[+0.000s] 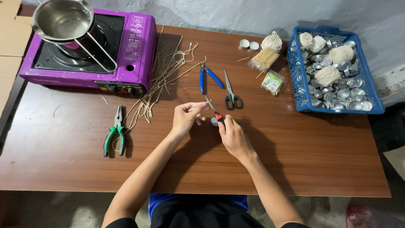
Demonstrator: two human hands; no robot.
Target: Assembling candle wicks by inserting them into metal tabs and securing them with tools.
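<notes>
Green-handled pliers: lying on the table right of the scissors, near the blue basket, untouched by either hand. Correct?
Not quite. In the head view the green-handled pliers lie left of the scissors, below the purple stove, far from the blue basket. Neither hand touches them.

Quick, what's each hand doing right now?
Left hand: pinching the tip of a thin tool.
Right hand: closed on that tool's red handle.
</notes>
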